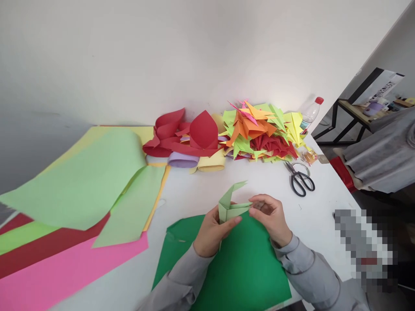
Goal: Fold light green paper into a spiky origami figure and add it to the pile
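A light green folded paper figure [231,202] with pointed tips is held over a dark green sheet [240,268] on the white table [194,194]. My left hand [212,231] grips the figure's lower body from the left. My right hand [272,218] pinches its right tip between thumb and fingers. Both wrists wear grey sleeves.
Large light green, yellow, red and pink sheets [81,190] lie at the left. Rolled red, purple and yellow papers [191,138] and a pile of folded paper figures [259,129] sit at the back. Black scissors [300,177] and a plastic bottle [309,113] are at the right edge.
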Demonstrator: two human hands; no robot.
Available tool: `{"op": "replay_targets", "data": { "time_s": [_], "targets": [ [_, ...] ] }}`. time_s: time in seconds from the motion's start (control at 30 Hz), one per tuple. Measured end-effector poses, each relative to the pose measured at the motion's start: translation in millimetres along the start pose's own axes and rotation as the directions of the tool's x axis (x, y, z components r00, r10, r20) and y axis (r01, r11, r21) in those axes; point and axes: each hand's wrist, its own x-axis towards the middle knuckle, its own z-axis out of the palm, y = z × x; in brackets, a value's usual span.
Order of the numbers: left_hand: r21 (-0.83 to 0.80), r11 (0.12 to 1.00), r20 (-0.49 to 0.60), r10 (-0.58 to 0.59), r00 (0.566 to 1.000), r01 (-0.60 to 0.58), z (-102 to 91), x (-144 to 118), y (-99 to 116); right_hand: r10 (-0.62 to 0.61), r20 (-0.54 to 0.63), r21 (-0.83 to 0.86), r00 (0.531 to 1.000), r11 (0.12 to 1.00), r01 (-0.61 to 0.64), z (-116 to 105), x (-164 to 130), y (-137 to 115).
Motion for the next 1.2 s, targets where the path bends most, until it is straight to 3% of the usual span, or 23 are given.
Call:
{"op": "replay_targets", "data": {
  "time_s": [0.13,0.23,0.37,0.47,0.6,0.73,0.83,0.93,1.2],
  "targets": [
    [-0.065,0.997,0.041,-0.037,0.998,0.039,0.6,-1,3,0.005,-0.009,-0.025,1.000,1.000,-0.005,0,1,-1],
    [-0.138,0.985,0.188,-0.080,0.979,0.107,-1.5,-3,4,0.002,-0.012,0.011,1.000,1.000,-0.002,1,2,1],
    [-0.266,0.926,0.416,-0.142,0.898,0.270,-1.9,-6,7,0.012,0.042,0.037,0.999,0.999,-0.013,1,2,3],
    [-0.312,0.879,0.497,-0.171,0.851,0.360,1.8,-7,9,0.044,0.069,-0.036,0.997,0.998,-0.042,1,0,3],
    [-0.276,0.876,0.567,-0.184,0.803,0.396,5.6,-9,9,0.025,0.070,-0.137,0.997,0.990,-0.015,2,-2,4],
    [-0.294,0.903,0.539,-0.115,0.835,0.314,4.6,-8,2,-0.036,0.056,-0.207,0.998,0.977,0.046,5,-2,5],
    [-0.201,0.964,0.438,-0.072,0.896,0.176,5.0,-7,-4,-0.090,0.045,-0.242,0.995,0.965,0.098,6,-2,4],
    [-0.135,0.980,0.326,-0.096,0.941,0.147,7.5,-6,-6,-0.134,0.047,-0.251,0.990,0.958,0.142,4,-2,1],
    [-0.274,0.928,0.346,-0.148,0.926,0.251,5.0,-4,0,-0.049,0.067,-0.197,0.997,0.979,0.061,-2,1,2]
  ]
}}
